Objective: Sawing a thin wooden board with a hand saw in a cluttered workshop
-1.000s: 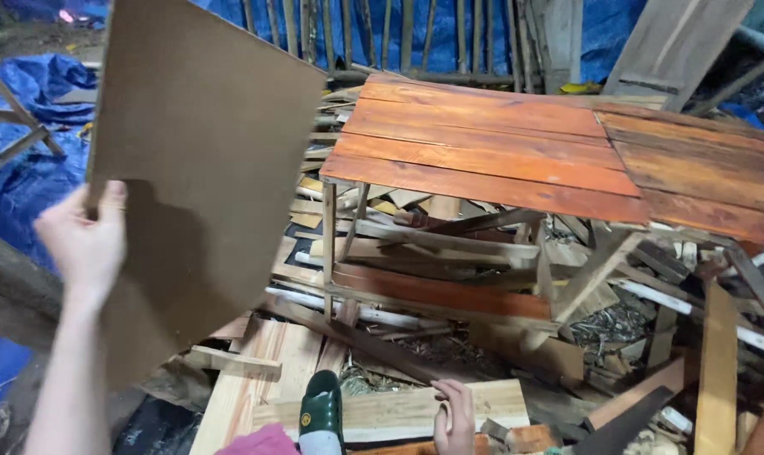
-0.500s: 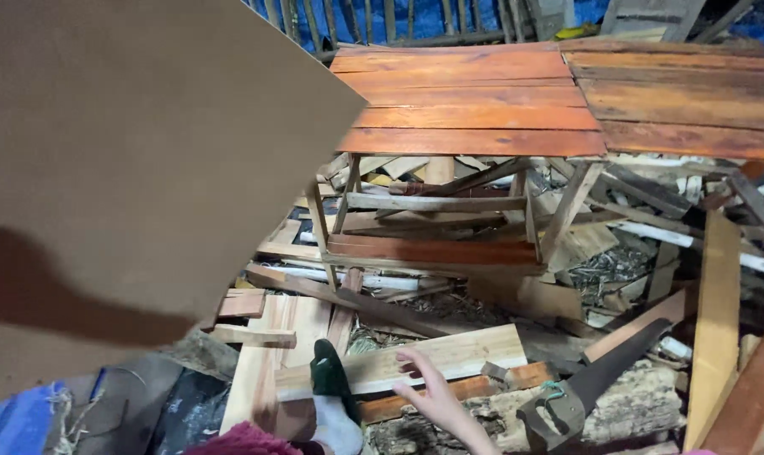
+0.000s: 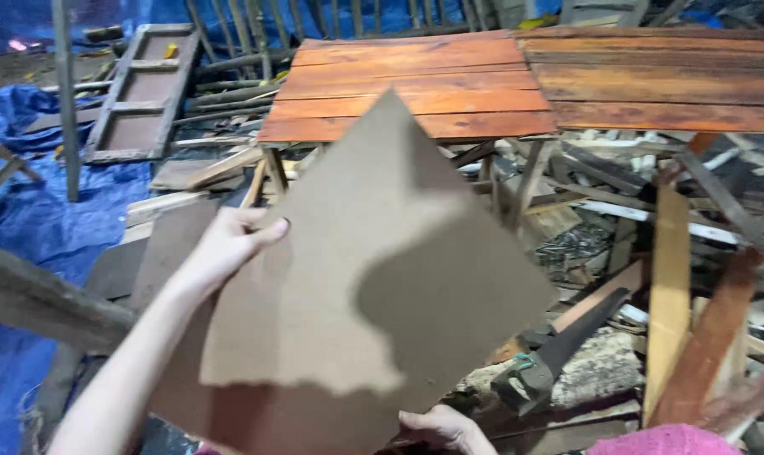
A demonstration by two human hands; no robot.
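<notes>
Two hands (image 3: 230,244) gripping brown board (image 3: 373,286) edges.

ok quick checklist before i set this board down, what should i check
1. Left hand grips the board edge: ok.
2. Right hand supports the bottom edge: ok, thumb on top, fingers hidden.
3. Board clear of the table: cannot tell, its corner overlaps the table in view.
4. Ground under the board: cannot tell, hidden.
5. Scrap wood to the right blocks a landing spot: not ok.
</notes>
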